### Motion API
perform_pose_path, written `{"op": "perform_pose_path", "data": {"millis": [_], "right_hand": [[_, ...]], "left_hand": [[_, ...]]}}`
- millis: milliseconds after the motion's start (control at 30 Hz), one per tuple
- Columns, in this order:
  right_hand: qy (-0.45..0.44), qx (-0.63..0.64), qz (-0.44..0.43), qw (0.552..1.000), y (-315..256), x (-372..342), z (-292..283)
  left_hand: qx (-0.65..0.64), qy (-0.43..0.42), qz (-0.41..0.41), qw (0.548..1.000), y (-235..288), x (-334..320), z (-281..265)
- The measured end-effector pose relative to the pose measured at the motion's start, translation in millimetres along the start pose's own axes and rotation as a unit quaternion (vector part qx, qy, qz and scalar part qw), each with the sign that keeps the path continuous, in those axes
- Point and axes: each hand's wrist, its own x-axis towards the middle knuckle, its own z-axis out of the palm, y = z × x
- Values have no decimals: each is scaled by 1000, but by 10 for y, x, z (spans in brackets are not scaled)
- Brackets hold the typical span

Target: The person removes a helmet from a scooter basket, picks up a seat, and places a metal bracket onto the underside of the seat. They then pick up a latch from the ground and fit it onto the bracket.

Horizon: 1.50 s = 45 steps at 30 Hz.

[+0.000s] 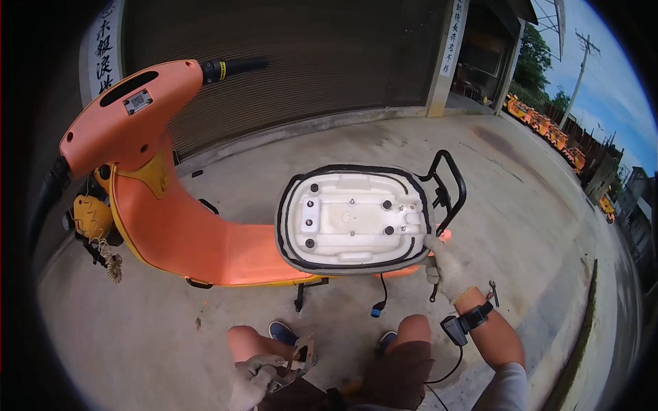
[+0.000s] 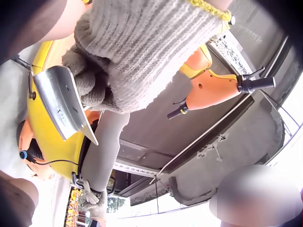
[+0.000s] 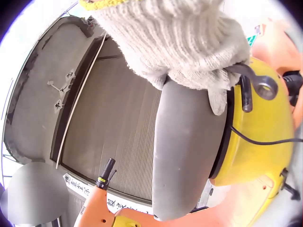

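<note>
A scooter seat [image 1: 349,219] lies upside down on the orange scooter, its white underside up and a black seal around the rim. My gloved right hand [image 1: 449,270] is at the seat's rear near corner, with fingers against the grey cushion [image 3: 189,146]. A dark wrench [image 3: 265,87] sticks out from under that hand, its ring end showing. Low by my knees, my gloved left hand [image 1: 253,380] grips a bent metal bracket [image 2: 59,101]. The bracket's curved plate stands out past the curled fingers in the left wrist view.
A black rear rack [image 1: 452,185] rises behind the seat. Below it hangs a cable with a blue-ended plug [image 1: 376,309]. The handlebar [image 1: 130,109] stands at the left, before a shutter door [image 1: 308,61]. More orange scooters [image 1: 548,133] line the far right.
</note>
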Motion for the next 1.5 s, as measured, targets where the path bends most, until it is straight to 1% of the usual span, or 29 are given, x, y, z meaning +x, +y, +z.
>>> {"op": "perform_pose_path", "data": {"millis": [33,67,100,133,167,200,267,300,333,400,433,467,500,533,600,667,700,767,833,900,1133,1200,1233,1300,1367,1400,1433,1467,1500], "right_hand": [[-11,-13,4,1000,46,-17,14],[-21,-27,6,999,73,-43,24],[-33,-51,-25,998,77,-103,42],[-22,-47,-27,998,83,-115,35],[-21,-55,-20,998,78,-104,25],[-22,-63,-14,998,61,-101,23],[-10,-80,-20,997,45,-149,15],[-20,-86,-26,996,60,-133,4],[-32,-92,-31,995,63,-117,3],[-42,-85,-24,995,62,-122,-21],[-44,-59,-21,997,66,-128,-24],[-49,-33,-19,998,74,-128,-11],[-55,-35,-13,998,80,-123,-2],[-48,-35,-9,998,78,-116,-1],[-43,-36,-1,998,80,-105,6],[-35,0,17,999,97,-102,16],[-38,-2,22,999,114,-113,6],[-65,1,22,998,101,-110,-21],[-75,2,30,997,99,-117,-35],[-64,12,39,997,109,-123,1],[-60,-6,35,998,132,-130,-29],[-35,5,31,999,109,-184,-13],[-35,-5,46,998,125,-213,-38],[-67,31,59,996,195,-278,-130],[-53,-4,72,996,342,-427,-201],[-40,-28,68,996,392,-539,-236],[-67,-101,52,991,438,-661,-277],[-98,-155,9,983,576,-752,-284],[-130,-209,-32,969,719,-882,-266]], "left_hand": [[-2,-22,-29,999,-19,53,44],[2,-34,-25,999,-28,103,118],[-1,-59,-17,998,-17,142,224],[-5,-84,-10,996,-28,168,299],[-7,-113,-24,993,-97,215,343],[-6,-123,-22,992,-103,228,388],[34,-178,24,983,-120,219,509],[-19,-170,19,985,-178,234,625],[-18,-175,18,984,-191,275,634],[6,-168,-25,985,-159,293,667],[3,-164,-34,986,-103,259,691],[45,-170,-14,984,13,221,728],[87,-174,7,981,61,187,737],[87,-168,2,982,9,179,720],[112,-184,-19,976,-124,227,699],[105,-185,-22,977,-193,257,676],[97,-190,-20,977,-224,258,666],[82,-178,-26,980,-305,273,673],[63,-162,-33,984,-342,253,677],[55,-179,-23,982,-323,274,674],[36,-174,-17,984,-257,312,699],[48,-161,-15,986,-231,305,686],[66,-168,5,984,-198,320,683],[82,-179,20,980,-173,329,684],[79,-181,14,980,-207,303,674],[88,-174,33,980,-213,282,664],[97,-167,54,980,-234,296,663],[95,-164,51,981,-274,315,678],[66,-160,45,984,-319,307,722]]}}
